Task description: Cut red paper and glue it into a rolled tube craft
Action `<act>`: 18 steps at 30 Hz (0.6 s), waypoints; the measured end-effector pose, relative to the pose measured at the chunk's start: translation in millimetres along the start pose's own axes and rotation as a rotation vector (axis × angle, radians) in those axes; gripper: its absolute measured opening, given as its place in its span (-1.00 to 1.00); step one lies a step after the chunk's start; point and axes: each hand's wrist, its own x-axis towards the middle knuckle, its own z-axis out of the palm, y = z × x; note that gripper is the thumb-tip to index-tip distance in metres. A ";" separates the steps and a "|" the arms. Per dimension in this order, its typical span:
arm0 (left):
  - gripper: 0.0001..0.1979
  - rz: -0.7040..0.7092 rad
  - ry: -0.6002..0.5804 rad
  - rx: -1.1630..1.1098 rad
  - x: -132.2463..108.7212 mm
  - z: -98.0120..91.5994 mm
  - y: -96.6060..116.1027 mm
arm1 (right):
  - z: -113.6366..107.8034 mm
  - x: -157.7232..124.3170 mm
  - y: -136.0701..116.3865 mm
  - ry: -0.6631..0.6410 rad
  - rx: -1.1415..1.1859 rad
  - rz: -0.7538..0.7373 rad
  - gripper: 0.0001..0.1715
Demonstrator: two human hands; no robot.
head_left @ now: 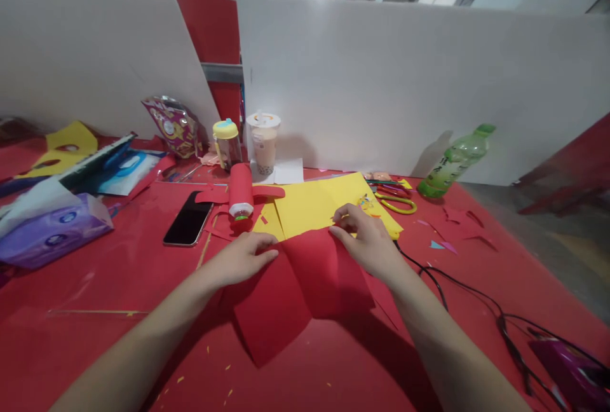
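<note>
A creased sheet of red paper (305, 285) is raised over the red table, its fold running down the middle. My left hand (250, 256) pinches its upper left edge between thumb and fingers. At the upper right edge, my right hand (365, 237) has its thumb and curled fingers closed on the same sheet. Yellow paper (319, 202) lies just beyond both hands. Behind my left hand is a red paper-wrapped cylinder (241, 189) with red strips at its sides.
A black phone (188, 220) lies left. Behind stand a lidded jar (227, 145), a drink cup (264, 145) and a leaning green bottle (455, 161). Yellow-handled scissors (398, 203) and black cables (471, 288) are at right, a purple tissue pack (57, 231) at far left.
</note>
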 end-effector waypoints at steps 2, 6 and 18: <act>-0.77 0.019 -0.039 0.015 -3.0 -1.3 3.3 | 2.5 -1.4 0.8 0.014 -0.062 -0.112 -0.86; -0.77 0.048 -0.061 0.084 -6.8 2.0 6.9 | 14.8 -10.2 -10.5 -0.068 -0.206 -0.381 -0.75; -0.73 0.165 -0.192 -0.037 -17.3 -0.9 18.8 | 27.2 -23.6 -31.7 -0.410 0.111 -0.175 -0.88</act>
